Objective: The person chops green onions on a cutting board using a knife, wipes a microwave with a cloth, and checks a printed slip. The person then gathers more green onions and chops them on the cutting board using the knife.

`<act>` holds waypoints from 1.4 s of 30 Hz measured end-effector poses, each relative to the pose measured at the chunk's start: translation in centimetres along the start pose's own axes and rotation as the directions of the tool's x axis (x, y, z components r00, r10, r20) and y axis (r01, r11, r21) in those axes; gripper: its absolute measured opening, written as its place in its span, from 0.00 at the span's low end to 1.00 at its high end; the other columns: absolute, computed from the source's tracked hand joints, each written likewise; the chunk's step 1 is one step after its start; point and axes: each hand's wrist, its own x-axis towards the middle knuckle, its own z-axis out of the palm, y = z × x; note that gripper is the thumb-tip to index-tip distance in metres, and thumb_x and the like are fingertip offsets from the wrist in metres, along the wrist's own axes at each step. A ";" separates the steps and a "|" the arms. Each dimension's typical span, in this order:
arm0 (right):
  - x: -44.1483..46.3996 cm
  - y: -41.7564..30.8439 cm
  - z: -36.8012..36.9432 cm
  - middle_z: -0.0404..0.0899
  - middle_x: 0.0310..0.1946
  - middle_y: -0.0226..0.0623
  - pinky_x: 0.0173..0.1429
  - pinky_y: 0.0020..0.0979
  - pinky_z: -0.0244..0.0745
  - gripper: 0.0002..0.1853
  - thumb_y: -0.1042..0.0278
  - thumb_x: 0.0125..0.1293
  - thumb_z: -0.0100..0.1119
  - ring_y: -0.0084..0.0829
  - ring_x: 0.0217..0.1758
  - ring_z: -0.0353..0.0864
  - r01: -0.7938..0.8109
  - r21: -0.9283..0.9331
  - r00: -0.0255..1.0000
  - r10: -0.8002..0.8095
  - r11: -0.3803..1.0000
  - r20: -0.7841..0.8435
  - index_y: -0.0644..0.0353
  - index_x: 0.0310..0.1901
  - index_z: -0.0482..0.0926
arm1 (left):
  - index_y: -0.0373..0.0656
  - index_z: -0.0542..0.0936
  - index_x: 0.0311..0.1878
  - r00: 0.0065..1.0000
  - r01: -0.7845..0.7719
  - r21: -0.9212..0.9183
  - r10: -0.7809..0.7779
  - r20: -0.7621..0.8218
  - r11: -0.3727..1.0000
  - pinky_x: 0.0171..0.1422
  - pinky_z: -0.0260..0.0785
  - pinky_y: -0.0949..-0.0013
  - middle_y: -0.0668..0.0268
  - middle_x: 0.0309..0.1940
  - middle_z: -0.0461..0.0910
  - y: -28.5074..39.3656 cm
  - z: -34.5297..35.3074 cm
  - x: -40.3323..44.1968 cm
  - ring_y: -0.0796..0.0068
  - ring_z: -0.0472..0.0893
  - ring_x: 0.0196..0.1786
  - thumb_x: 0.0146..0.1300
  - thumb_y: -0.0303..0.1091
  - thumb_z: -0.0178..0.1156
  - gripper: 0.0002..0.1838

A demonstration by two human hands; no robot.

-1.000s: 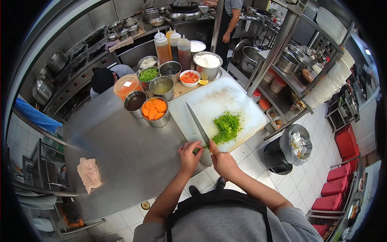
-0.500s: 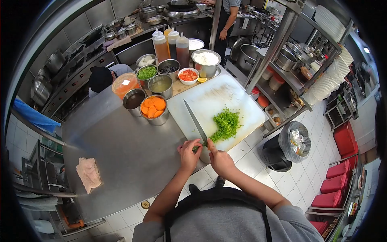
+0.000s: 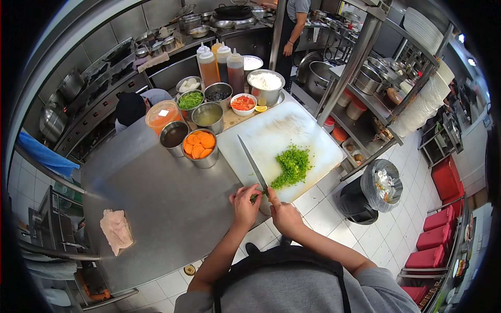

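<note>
My right hand (image 3: 286, 218) is closed around the handle of a kitchen knife (image 3: 252, 161), index finger stretched along the top of the blade. The blade points away from me across the near left corner of a white cutting board (image 3: 235, 141). Beside the handle end, the curled fingers of my left hand (image 3: 245, 206) pinch a small bunch of greens (image 3: 255, 197), mostly hidden by the fingers and close to the blade. To the right of the knife lies a pile of finely chopped greens (image 3: 292, 168) on the board.
Beyond the board stand metal bowls of carrot slices (image 3: 199, 145), dark liquid (image 3: 174, 135) and white powder (image 3: 265, 82), plus squeeze bottles (image 3: 210, 67). A pale slab (image 3: 116, 230) lies on the steel table (image 3: 172, 208). A bin (image 3: 365, 195) stands right; two people work farther off.
The knife has shifted slightly toward me along the board's near corner. Both hands keep their grips at nearly the same spot; the view has tilted a little.
</note>
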 end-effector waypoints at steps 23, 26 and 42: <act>3.7 5.1 -9.9 0.81 0.27 0.56 0.41 0.42 0.78 0.30 0.68 0.67 0.55 0.54 0.29 0.81 -0.025 0.359 0.995 0.059 0.933 -0.083 0.48 0.71 0.63 | 0.45 0.76 0.53 0.970 -0.220 0.362 0.164 0.178 0.906 0.57 0.57 0.57 0.64 0.41 0.79 -0.4 0.4 2.2 0.64 0.75 0.50 0.62 0.26 0.56 0.16; 4.3 7.7 -11.2 0.82 0.31 0.57 0.46 0.49 0.76 0.32 0.65 0.68 0.53 0.58 0.37 0.81 0.031 0.127 0.977 -0.003 0.991 -0.214 0.48 0.73 0.58 | 0.43 0.76 0.55 0.978 -0.188 0.295 0.150 0.145 0.937 0.57 0.57 0.55 0.62 0.43 0.78 -0.7 -0.3 5.2 0.62 0.75 0.51 0.64 0.27 0.55 0.16; 7.1 17.1 -6.1 0.72 0.47 0.42 0.44 0.43 0.77 0.25 0.56 0.64 0.58 0.45 0.50 0.73 -0.157 -0.272 0.885 0.013 0.949 -0.466 0.44 0.63 0.72 | 0.47 0.82 0.37 0.931 -0.360 0.312 0.320 0.172 0.879 0.56 0.58 0.53 0.64 0.37 0.76 -4.0 0.6 6.3 0.62 0.76 0.47 0.64 0.31 0.58 0.04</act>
